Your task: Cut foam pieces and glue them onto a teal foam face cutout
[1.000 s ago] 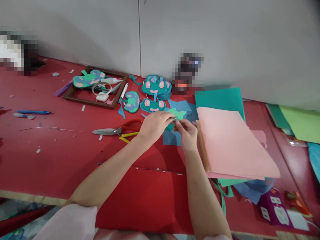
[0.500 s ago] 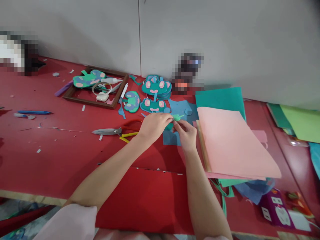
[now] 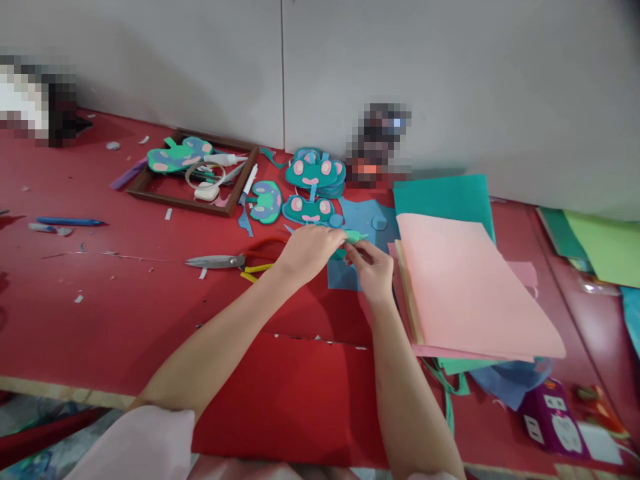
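Observation:
Between the fingers of my left hand (image 3: 311, 252) is a small light-green felt piece (image 3: 357, 237); its pointed end sticks out to the right. My right hand (image 3: 374, 268) is closed in a pinch just below that piece, close to the left fingertips. Whatever is in the right pinch is too small to make out. Under and behind the hands lie a blue felt sheet (image 3: 371, 217) and a blue felt square (image 3: 343, 276). Scissors (image 3: 220, 261) with red and yellow handles rest left of my left hand, partly hidden by it.
Teal and pink felt faces (image 3: 309, 209) lie behind the hands, some stacked. A brown wooden frame (image 3: 183, 205) holds tape, glue and small tools. Pink felt sheets (image 3: 475, 287) are piled on the right, near a purple box (image 3: 553, 420). A blue pen (image 3: 70, 221) lies far left.
My right fingertips have shifted very slightly down from the left ones. The view has drifted a little; the other things on the table stay where they were.

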`<state>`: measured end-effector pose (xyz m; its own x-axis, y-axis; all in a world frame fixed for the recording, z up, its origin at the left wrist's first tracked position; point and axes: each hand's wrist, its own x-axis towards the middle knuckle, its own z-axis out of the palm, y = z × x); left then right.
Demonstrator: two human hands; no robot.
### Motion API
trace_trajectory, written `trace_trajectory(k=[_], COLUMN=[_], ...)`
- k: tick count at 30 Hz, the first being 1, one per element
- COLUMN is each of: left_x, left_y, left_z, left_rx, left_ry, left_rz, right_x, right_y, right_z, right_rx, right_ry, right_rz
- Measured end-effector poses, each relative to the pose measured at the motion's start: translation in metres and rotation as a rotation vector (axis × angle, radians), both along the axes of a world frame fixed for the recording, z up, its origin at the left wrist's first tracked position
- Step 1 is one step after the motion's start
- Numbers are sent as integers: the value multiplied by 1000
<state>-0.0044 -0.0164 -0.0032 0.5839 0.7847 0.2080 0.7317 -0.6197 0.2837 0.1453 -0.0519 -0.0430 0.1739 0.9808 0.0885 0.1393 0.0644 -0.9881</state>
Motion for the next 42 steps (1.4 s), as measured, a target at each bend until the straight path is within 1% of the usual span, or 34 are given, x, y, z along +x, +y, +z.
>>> trace_trajectory(k=[10,18,26,29,35,42], left_x=[-2,-2,-2,-4,-5,-4], left_y=[2,1,2,3,3,3], left_z=[-5,-2,-4,-5,-5,-1], left_rx=[12,12,-14,-5,9,13], left_ry=[-45,-3,-46,-60,-24,33], left_rz=[8,-3,10,-8,-30,-46], right_x=[1,0,1,1,0,0], right_y=[0,0,-1,0,0,-1], right_z=[0,0,0,0,-1,-1], right_rx=[-6,-17,-10,-17,-23,-24], right_ry=[4,-13,-11,-8,-12,-13], right_rz=[4,6,10,7,22,21])
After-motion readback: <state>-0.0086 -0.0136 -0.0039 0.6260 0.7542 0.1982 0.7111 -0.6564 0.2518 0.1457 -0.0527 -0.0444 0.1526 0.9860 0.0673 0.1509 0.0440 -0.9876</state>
